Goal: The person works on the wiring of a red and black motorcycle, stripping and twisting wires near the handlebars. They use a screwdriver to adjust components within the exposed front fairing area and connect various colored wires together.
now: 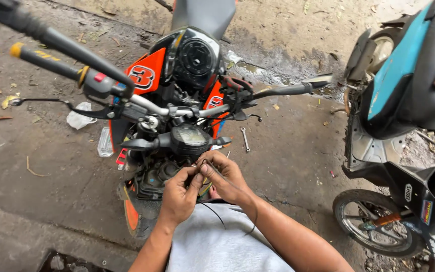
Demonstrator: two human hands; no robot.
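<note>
Both hands, left hand [178, 194] and right hand [226, 177], pinch thin black wires [203, 166] at frame centre, below the orange-black motorcycle's [149, 75] round speedometer [191, 137].

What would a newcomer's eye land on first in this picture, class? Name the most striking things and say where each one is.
The orange and black motorcycle fills the centre, its handlebar sweeping in from the upper left. Just below its round gauge, the left hand and right hand pinch thin dark wires together. A teal scooter stands at the right edge, and a small spanner lies on the concrete ground between the two bikes.
</note>
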